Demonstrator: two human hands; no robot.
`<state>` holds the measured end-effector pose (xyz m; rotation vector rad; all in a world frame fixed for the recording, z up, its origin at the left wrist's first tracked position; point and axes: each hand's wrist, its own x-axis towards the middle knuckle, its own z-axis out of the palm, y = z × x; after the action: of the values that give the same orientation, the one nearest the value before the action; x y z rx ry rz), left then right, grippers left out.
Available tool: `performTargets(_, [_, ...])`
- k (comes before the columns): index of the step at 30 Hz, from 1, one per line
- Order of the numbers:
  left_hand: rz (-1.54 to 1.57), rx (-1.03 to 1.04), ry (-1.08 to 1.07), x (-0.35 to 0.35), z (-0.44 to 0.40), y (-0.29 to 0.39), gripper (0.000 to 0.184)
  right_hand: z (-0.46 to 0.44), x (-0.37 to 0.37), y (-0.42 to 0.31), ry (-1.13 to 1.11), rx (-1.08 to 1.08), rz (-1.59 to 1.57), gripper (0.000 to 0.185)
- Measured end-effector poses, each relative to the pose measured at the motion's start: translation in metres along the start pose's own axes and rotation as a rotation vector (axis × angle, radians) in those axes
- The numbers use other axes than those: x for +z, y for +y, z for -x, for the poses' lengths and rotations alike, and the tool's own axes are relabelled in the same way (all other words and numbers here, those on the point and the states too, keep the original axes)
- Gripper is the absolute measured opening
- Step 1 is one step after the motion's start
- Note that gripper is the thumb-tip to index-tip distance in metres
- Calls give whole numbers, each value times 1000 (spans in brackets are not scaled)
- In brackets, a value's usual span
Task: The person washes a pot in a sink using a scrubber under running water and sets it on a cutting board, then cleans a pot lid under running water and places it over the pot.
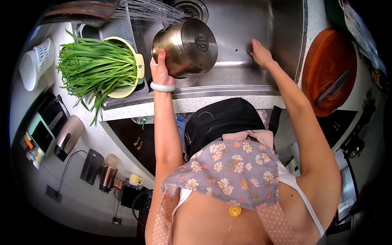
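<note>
Steel sink [241, 34]: we look down into it.
Pot [183, 45]: tilted over the sink's left part, base towards us — water spray [153, 12] meeting it.
Left hand [161, 70]: clamped on the pot's side.
Right hand [260, 53]: closed on a dark scrubber [249, 48].

inside of the pot [187, 48] hidden; scourer [249, 48], perhaps, partly covered

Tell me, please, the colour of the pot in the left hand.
The pot is a shiny, silvery bronze, best seen in the head view.
</note>
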<state>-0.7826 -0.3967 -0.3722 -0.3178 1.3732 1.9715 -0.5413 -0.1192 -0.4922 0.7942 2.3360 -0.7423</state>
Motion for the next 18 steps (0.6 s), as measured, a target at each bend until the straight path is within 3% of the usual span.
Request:
performTargets(2, [-40,-22,0,-3,-7,-4,43,-12,-9,-15,244,-270,-439,44])
performTargets(7, [-226,1,4,5,-17,-15,39,-46,-83,-139,384,-576,-708,26])
performTargets(11, [-298,-6,35,1,-17,-20,38,-68,-73,-185,457,-485,-911,20])
performTargets(16, [-274,-42,83,-5,-7,-30,39,-16,-67,-207,525,-657,-888,12])
performTargets(18, [-254,-52,86,-1,-5,-31,40,-47,-68,-194,541,-566,-817,13])
